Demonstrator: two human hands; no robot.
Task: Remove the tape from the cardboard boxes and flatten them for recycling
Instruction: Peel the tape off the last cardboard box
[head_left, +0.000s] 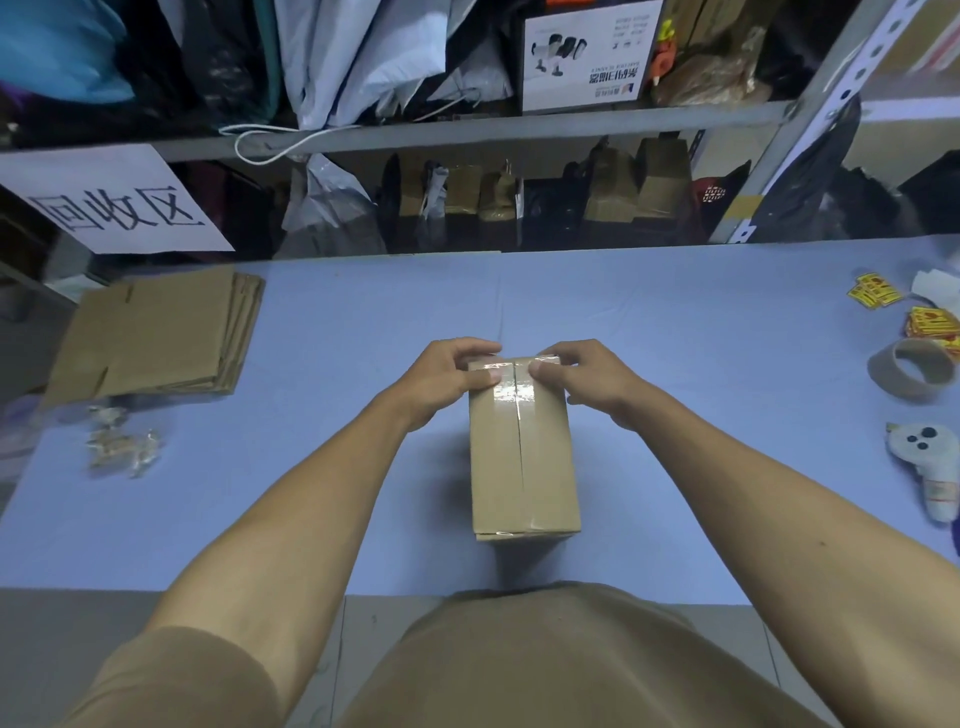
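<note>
the sealed cardboard box sits on the blue table right in front of me, its long axis running straight away from my body, the centre seam and the clear tape following that same line. both my hands are at the far end of it. my left hand has its fingers curled over the far left corner, thumb lying on the top face beside the seam; my right hand mirrors it on the far right corner, thumb pressing near the tape's shiny end. so both hands are holding the box, and i cannot tell whether a nail has got under the tape edge. the tape end lies between my thumbs, equally near to each, so i judge the peel has to come toward me along the seam. the near end of the box is close to the table edge and my belly, little room there. to the left, well apart, lies the stack of flattened boxes; a spent tape core sits far right. open cloth lies on both sides.
</note>
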